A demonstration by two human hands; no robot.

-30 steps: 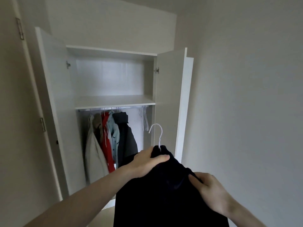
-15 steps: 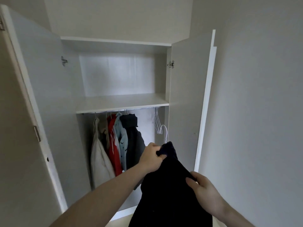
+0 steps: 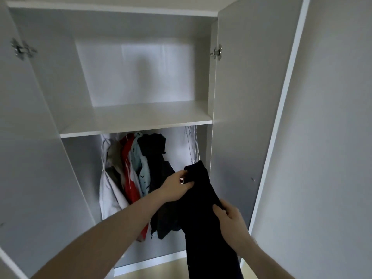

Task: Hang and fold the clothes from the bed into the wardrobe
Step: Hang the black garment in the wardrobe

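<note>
Wardrobe (image 3: 136,119) nearer, dark garment (image 3: 203,208) raised inside

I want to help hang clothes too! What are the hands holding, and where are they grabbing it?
Both hold one dark garment. The left hand grips its top end; the right hand pinches its right edge lower down.

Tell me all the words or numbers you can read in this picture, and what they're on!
None can be read.
The small white and red tag on the dark garment, beside the left hand, is too small and blurred to read.
The red garment has white marks and the light blue garment has small dark ones; both look like patterns, not letters.
</note>
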